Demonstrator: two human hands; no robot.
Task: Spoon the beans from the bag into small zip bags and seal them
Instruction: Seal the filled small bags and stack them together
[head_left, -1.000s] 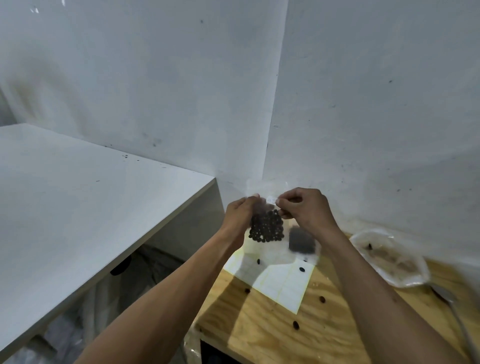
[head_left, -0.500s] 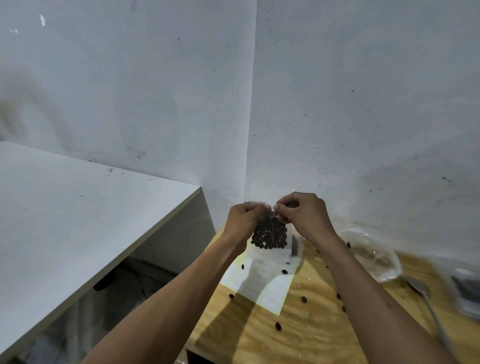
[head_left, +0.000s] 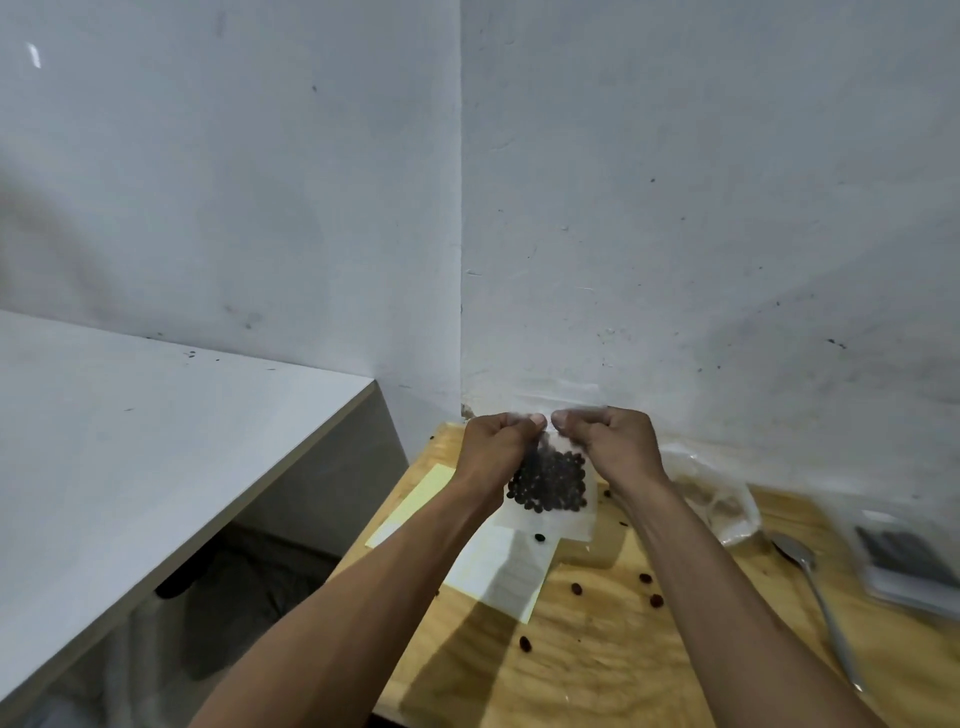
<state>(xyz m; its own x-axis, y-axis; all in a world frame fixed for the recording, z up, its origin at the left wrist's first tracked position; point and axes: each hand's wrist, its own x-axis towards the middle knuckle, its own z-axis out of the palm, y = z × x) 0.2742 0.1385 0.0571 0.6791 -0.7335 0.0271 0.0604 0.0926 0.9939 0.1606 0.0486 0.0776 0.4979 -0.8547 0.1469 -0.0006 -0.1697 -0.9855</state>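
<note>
A small zip bag (head_left: 551, 486) hangs in the air above the far left part of the wooden table (head_left: 597, 670), held up by its top edge; its lower half is packed with dark beans (head_left: 549, 480), and its clear upper strip is blurred, so I cannot tell whether the seal is closed; the left hand (head_left: 493, 449) pinches the top edge at the left, thumb and fingers curled onto the plastic, and the right hand (head_left: 610, 441) pinches it just beside, the two thumb tips nearly touching above the beans; each grip is clenched on the bag.

Under the hanging bag lies a pale sheet of paper (head_left: 493, 569), yellow at its edges, with one loose bean (head_left: 540, 537) on it; more loose beans (head_left: 575, 588) are scattered on the bare wood near the right forearm and nearer the front edge.

To the right of the right wrist sits a crumpled clear plastic bag (head_left: 719, 501) with brownish contents, too blurred to tell more; just beyond it a metal spoon (head_left: 815, 587) lies on the table, bowl at the far end, handle running toward the near right; at the right edge lies a flat clear bag (head_left: 904, 564) with something dark inside.

To the left stands a white table (head_left: 130, 441), higher, apart from the wooden one; white walls (head_left: 675, 208) meet in a corner behind the hands.
</note>
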